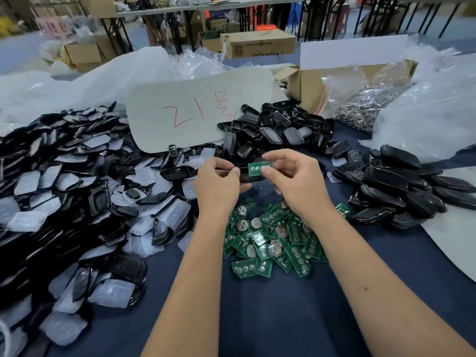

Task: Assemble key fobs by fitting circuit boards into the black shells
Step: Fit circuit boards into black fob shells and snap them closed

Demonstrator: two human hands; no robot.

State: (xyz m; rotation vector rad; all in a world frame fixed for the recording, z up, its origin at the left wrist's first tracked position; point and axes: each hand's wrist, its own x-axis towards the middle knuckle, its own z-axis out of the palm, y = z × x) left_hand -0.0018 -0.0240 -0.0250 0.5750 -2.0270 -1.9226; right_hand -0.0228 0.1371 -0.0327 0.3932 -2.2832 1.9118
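Left hand (219,180) gripping black shell (251,176), right hand (296,176) pinching circuit board (257,168) above it

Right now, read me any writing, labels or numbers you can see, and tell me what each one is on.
"21" in red marker, then a red scrawl I cannot read: on the grey card.
Printed label and text on the cardboard box behind: too blurred to read.
Green circuit boards: markings too small to read.

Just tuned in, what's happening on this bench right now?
A person is assembling key fobs. The left hand holds a black shell, and the right hand pinches a green circuit board just above it, not yet seated. A pile of boards lies below on the table.
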